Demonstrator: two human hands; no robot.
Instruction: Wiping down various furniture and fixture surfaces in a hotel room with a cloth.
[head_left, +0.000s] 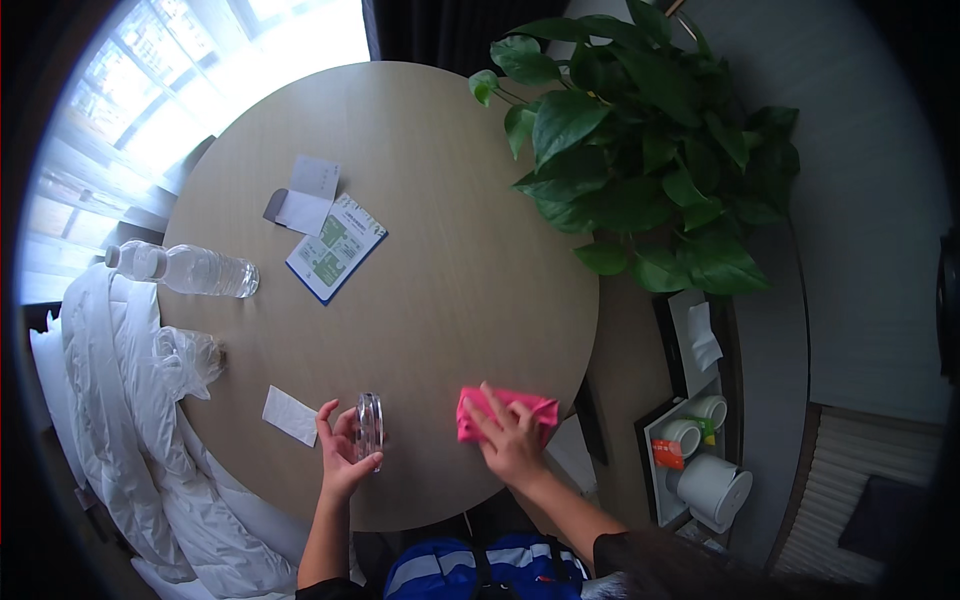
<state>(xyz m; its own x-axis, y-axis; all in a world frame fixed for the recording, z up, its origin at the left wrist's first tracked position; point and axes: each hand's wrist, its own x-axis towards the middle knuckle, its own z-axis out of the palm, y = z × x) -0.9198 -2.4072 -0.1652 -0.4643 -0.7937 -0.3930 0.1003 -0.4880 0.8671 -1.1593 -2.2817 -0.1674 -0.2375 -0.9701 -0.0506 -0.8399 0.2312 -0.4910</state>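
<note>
Near the front edge of a round wooden table (420, 300), my left hand (345, 450) grips a clear glass or plastic dish (370, 432), tilted up on its edge between thumb and fingers. Whether the dish touches the tabletop cannot be told. To the right, my right hand (511, 439) lies with spread fingers on a folded pink cloth (470, 427) on the table. A white paper napkin (290, 415) lies just left of my left hand.
Two clear water bottles (214, 271) and a plastic-wrapped cup (196, 358) stand at the left. A printed card (337, 249) and an opened paper sleeve (307, 195) lie farther back. A leafy plant (645, 150) overhangs the right side; a tray (660, 480) holds cups and a white kettle (712, 487).
</note>
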